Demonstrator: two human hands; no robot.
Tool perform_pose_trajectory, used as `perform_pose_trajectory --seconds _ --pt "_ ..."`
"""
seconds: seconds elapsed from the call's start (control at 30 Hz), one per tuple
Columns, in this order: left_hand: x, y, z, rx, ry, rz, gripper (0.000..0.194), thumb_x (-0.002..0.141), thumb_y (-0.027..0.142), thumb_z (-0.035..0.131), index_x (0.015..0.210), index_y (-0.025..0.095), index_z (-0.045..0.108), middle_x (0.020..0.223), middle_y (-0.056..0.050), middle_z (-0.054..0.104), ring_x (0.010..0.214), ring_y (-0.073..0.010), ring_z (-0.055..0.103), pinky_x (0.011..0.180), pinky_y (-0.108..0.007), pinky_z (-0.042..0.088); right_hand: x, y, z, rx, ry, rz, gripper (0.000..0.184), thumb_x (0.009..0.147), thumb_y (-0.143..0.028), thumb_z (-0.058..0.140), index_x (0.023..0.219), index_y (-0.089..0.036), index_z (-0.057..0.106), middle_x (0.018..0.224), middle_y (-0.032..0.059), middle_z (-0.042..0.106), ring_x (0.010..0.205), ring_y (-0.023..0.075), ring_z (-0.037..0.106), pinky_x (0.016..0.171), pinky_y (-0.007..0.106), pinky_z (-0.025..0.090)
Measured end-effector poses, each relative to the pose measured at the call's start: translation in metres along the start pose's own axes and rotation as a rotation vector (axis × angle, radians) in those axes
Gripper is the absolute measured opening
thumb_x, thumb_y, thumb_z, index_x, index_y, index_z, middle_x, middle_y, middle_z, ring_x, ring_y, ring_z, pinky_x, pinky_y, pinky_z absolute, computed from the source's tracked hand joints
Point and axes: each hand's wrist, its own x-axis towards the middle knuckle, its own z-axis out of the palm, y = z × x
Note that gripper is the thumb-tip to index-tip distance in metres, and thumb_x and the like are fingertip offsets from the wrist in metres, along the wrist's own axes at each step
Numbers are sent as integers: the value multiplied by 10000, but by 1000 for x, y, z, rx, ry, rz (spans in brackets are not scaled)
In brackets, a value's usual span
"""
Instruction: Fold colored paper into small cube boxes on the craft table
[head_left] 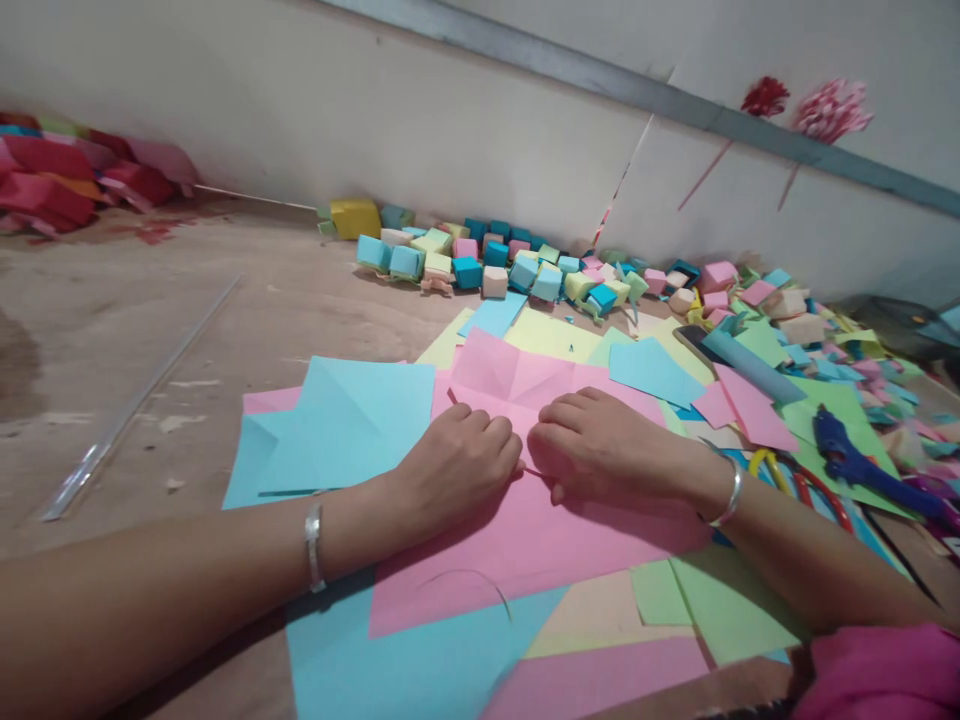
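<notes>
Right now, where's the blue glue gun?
In the head view, the blue glue gun lies on the right side, partly on green paper, just beside a red handle.

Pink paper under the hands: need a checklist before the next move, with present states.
1. Both hands in view, left and right: ok.
2. Thin pink strip spans the gap between hands: ok.
3. Fingertip placement on strip: cannot tell, knuckles hide it.
4. Pink paper smooth: not ok, creased beyond the hands.
5. Blue glue gun off the pink paper: ok, at the right over green paper.
</notes>
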Motion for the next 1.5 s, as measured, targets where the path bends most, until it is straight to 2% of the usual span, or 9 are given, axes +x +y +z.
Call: perform_pose_trajectory --seconds 0.13,0.27,0.4,0.57,0.67,0.87,1.13,1.37,1.5 --pt "0 -2 4 10 28 1 249 819 16 476 638 186 492 588 -24 526 524 -178 461 511 -326 260 -3 -6 -2 -24 9 -5 100 928 -198 476 899 -163 565 819 44 610 775 165 486 717 325 295" --pt "0 -1 2 -9 20 -4 234 886 130 495 657 178 512 598 -29 533 535 -184 466 510 -321 280 -5 -3 3 -32 44 -32 193 941 -97 411 883 -154 586 842 66 635 786 158 508 735 318 310" --pt "-9 13 -11 -60 -107 -55 223 918 221 476 717 168 555 660 -53 554 583 -214 494 540 -350 348 -3 4 3 93 81 -15 192 942 -143 460 819 -159 607 803 56 648 747 143 530 701 290 332" --pt "-23 32 -21 -61 -204 -94 169 898 122 450 852 112 613 836 -124 614 791 -247 556 714 -409 439 0 9 -1 379 52 229 134 902 -218 567 787 -159 597 760 22 637 679 119 521 621 240 333" --pt "-26 33 -21 -136 -226 -109 165 888 101 452 881 116 616 848 -111 612 799 -231 548 747 -407 450 4 9 4 432 67 360 155 900 -217 556 758 -157 558 777 25 606 676 114 495 606 234 317" --pt "-27 32 -21 -208 -221 -123 180 870 58 433 882 126 599 805 -78 608 741 -198 533 727 -382 465 6 0 27 298 85 511 193 928 -254 463 749 -182 479 731 20 570 638 128 450 576 254 261" --pt "-24 31 -24 -216 -196 -125 219 817 21 413 856 170 570 776 -47 617 677 -181 508 646 -346 452 5 -14 36 109 176 467 171 939 -233 411 785 -186 471 708 20 563 614 144 443 560 296 205" --pt "-18 28 -26 -275 -298 -100 145 853 76 458 866 164 572 808 -59 599 679 -213 511 606 -386 454 4 -24 36 -8 275 421 197 940 -226 379 775 -184 477 706 32 546 631 162 406 603 327 204" --pt "-18 28 -24 -268 -302 -89 124 872 109 477 847 166 585 793 -54 584 686 -232 514 603 -405 445 5 -23 40 -35 301 441 233 951 -242 377 753 -181 485 679 34 544 625 160 402 598 332 184"
